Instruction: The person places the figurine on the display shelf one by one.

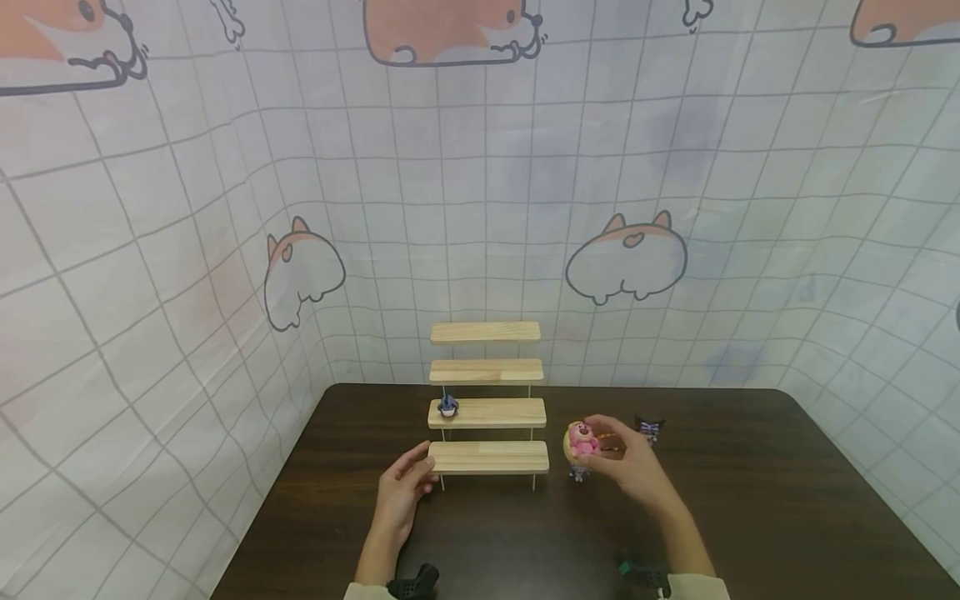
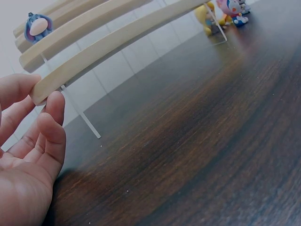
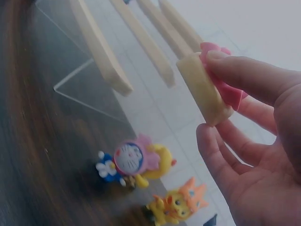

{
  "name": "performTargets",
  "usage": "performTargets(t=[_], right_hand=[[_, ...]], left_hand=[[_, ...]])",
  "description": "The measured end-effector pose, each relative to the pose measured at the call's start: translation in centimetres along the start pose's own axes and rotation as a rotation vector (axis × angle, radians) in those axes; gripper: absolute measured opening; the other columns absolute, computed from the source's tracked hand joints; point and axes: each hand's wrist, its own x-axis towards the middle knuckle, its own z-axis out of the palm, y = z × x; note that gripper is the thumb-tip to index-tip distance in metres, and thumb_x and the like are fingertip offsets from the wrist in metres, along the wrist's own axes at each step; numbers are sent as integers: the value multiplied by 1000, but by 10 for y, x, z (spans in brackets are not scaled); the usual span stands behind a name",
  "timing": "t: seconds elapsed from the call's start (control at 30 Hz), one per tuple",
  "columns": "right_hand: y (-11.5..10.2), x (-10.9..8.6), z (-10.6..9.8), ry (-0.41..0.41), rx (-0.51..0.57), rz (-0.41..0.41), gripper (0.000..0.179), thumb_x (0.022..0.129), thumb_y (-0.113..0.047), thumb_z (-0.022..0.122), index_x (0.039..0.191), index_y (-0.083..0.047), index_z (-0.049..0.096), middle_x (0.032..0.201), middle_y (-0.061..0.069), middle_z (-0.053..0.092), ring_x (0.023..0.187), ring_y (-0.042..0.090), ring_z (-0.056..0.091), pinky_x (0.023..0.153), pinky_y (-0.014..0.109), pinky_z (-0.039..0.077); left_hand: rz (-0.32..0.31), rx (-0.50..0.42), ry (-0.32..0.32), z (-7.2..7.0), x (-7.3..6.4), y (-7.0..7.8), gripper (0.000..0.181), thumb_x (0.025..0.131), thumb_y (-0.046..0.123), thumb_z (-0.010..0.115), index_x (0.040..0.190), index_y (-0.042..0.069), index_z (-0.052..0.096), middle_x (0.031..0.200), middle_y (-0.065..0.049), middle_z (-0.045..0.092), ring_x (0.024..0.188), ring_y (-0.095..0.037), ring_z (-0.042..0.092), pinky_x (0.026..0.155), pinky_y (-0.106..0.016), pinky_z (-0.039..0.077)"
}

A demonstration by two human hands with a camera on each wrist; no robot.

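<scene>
Tiered stand (image 1: 495, 412): one, four pale wooden boards on slim clear legs (image 1: 533, 482); landmark for all places below, sides as the person sees them.

Left hand (image 1: 401, 492): at the stand's lower left corner; fingers grasping the end of the lowest board (image 1: 487, 457), thumb above, fingertips beneath.

Right hand (image 1: 633, 467): to the right of the stand; thumb and fingers pinching the pink bear figurine.

Pink bear figurine (image 1: 583, 442): one, with a pale yellow backing piece; held above the worktop, just right of the stand's lowest board, well clear of touching it.

Blue donkey figurine (image 1: 447, 406): one, upright at the left end of the stand's second board from the bottom.

Flower-hatted figurine (image 3: 128, 159): one, pink hat, whiskered face, blue and white body; on the worktop right of the stand, partly hidden by the bear in the head view.

Yellow figurine (image 3: 162, 162): one, right of the stand, behind the flower-hatted piece; details hidden.

Orange-and-yellow figurine (image 3: 178, 205): one, also right of the stand.

Dark-eared figurine (image 1: 649, 429): one, farther right of the stand, partly covered by the right hand.

Worktop (image 1: 487, 542): dark wood grain, beneath the stand.

Backdrop (image 1: 480, 167): white, gridded, dog drawings; behind the stand.
</scene>
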Motion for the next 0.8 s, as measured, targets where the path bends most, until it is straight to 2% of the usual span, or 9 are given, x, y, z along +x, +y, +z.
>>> performTargets(t=[0.17, 0.4, 0.53, 0.8], right_hand=[[-4, 1, 12, -18, 32, -34, 58, 84, -15, 85, 136, -6, 60, 133, 20, 62, 106, 29, 62, 88, 26, 55], [-10, 4, 31, -14, 84, -33, 58, 83, -14, 86, 135, -7, 60, 132, 21, 61, 106, 31, 67, 84, 23, 56], [-16, 4, 43, 6, 98, -60, 56, 83, -13, 85, 133, -7, 62, 129, 20, 62, 109, 33, 64, 87, 21, 56], [-24, 4, 69, 42, 117, -42, 60, 81, -14, 87, 135, -11, 63, 129, 16, 66, 111, 23, 65, 89, 22, 55]], left_hand=[[-5, -5, -6, 0, 0, 1, 51, 96, 22, 73, 143, 5, 59, 90, 5, 70, 79, -10, 67, 69, -22, 53], [10, 7, -2, 0, 0, -1, 50, 96, 21, 73, 141, 4, 60, 89, 4, 70, 79, -10, 68, 69, -22, 54], [6, 8, 0, 0, 0, 1, 49, 96, 21, 73, 141, 5, 60, 89, 4, 70, 79, -10, 68, 70, -22, 53], [-11, -3, -2, 0, 0, 2, 50, 98, 20, 71, 143, 5, 58, 89, 6, 70, 80, -10, 68, 70, -22, 53]])
